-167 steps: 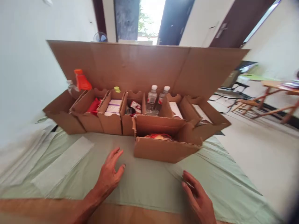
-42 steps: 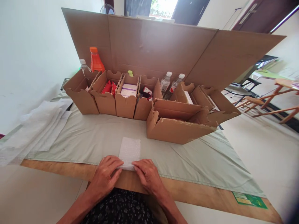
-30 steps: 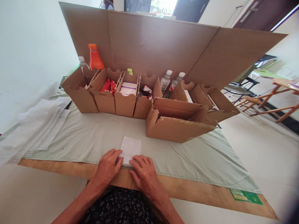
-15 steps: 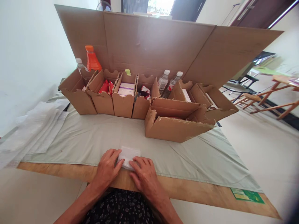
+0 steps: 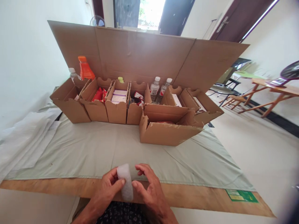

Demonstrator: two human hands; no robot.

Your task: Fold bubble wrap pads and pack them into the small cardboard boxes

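A small flat packet wrapped in whitish, translucent foam or bubble wrap (image 5: 127, 183) stands tilted above the table's near edge. My left hand (image 5: 108, 188) grips it, thumb on the near face and fingers behind. What the wrapping encloses cannot be made out. Just right of the packet is my right hand (image 5: 150, 189), its thumb and fingers apart and curved, holding nothing. Under both hands run the pale green cloth (image 5: 93, 152) and the bare wooden table edge (image 5: 70, 186).
Cardboard bins (image 5: 116, 112) stand in a row at the back, holding red packets, white boxes and clear bottles (image 5: 154, 88). One bin (image 5: 170, 133) sits crosswise in front. Behind rises a cardboard panel (image 5: 144, 53) beside an orange bottle (image 5: 86, 70). Wrapping sheets (image 5: 30, 137) lie left.
The wrapped packet has been lifted off the cloth and turned upright in my left hand. My right hand has come away from it, fingers apart. The camera view has shifted.
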